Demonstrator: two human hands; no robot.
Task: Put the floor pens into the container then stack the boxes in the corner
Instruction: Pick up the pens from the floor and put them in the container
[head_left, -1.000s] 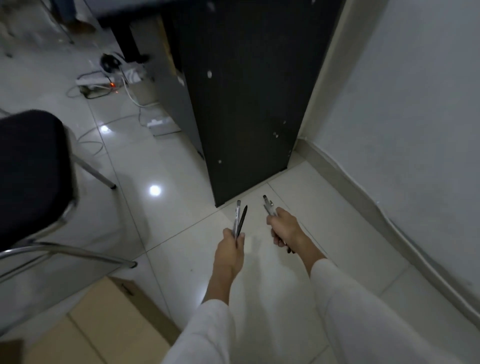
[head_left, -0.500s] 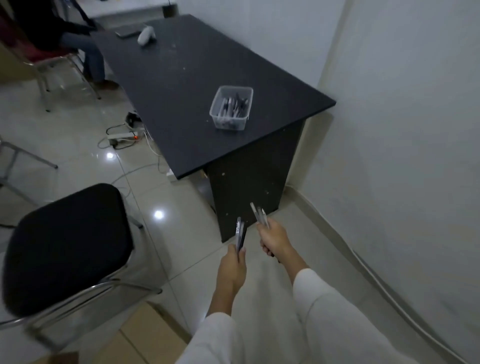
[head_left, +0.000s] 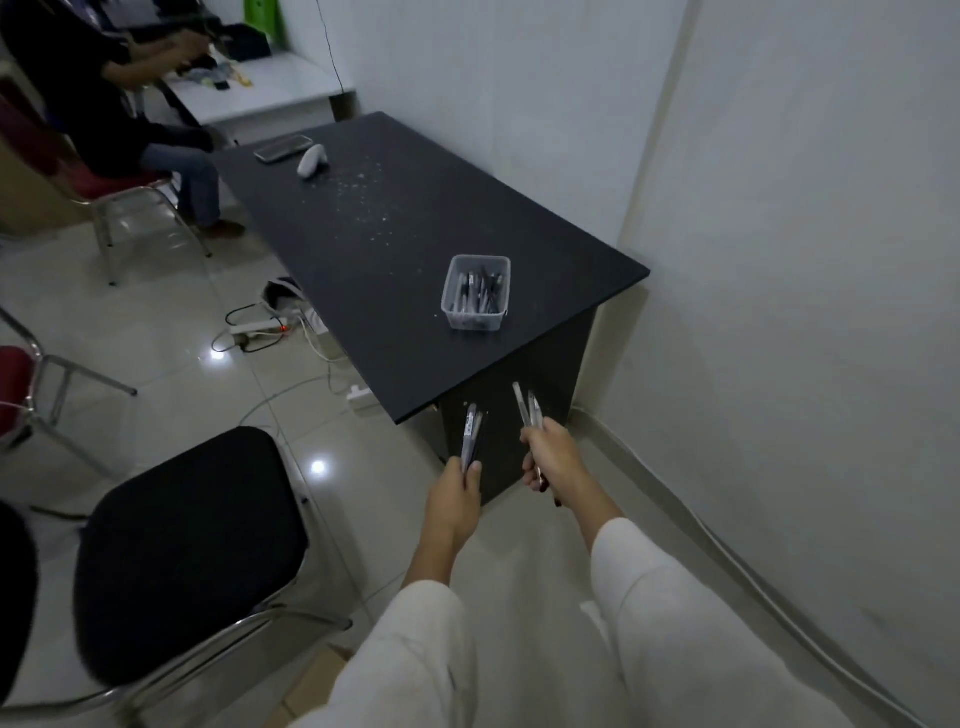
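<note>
A black desk (head_left: 395, 249) is set against the wall, with a clear container (head_left: 476, 299) of pens near its front corner. Below that corner, 2 pens (head_left: 471, 434) are gripped in the closed left hand (head_left: 453, 501), and 2 more pens (head_left: 528, 406) in the closed right hand (head_left: 554, 459), all protruding above the fingers toward the desk.

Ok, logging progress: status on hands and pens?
Left hand shut on pens. Right hand shut on more pens. Container on desk ahead, path clear.
</note>
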